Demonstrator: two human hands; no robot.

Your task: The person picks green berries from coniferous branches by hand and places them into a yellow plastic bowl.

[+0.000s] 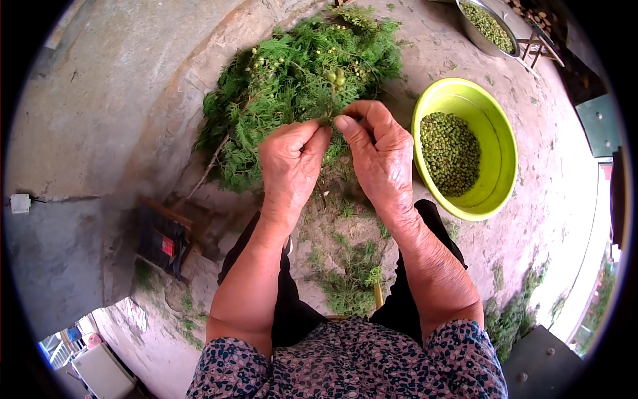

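Observation:
Both hands meet in the middle of the view, over a conifer pile. My left hand (291, 164) pinches a small conifer sprig between thumb and bent forefinger. Green cones (335, 78) show at the sprig's upper end, beyond the fingertips. My right hand (381, 154) has its thumb and forefinger drawn together on the same sprig, touching it beside the left fingertips. The exact pinch point is partly hidden by the fingers. Behind the hands lies a heap of green conifer branches (299, 75), dotted with pale cones. A yellow-green plastic basin (498, 149) stands right of my right hand, holding many small green cones (448, 154).
A metal bowl (481, 44) of green cones sits at the upper right, near a folding stand (536, 50). Loose conifer clippings (349, 279) litter the floor between my legs. To the left stands a small stool (159, 239) with dark cloth on it.

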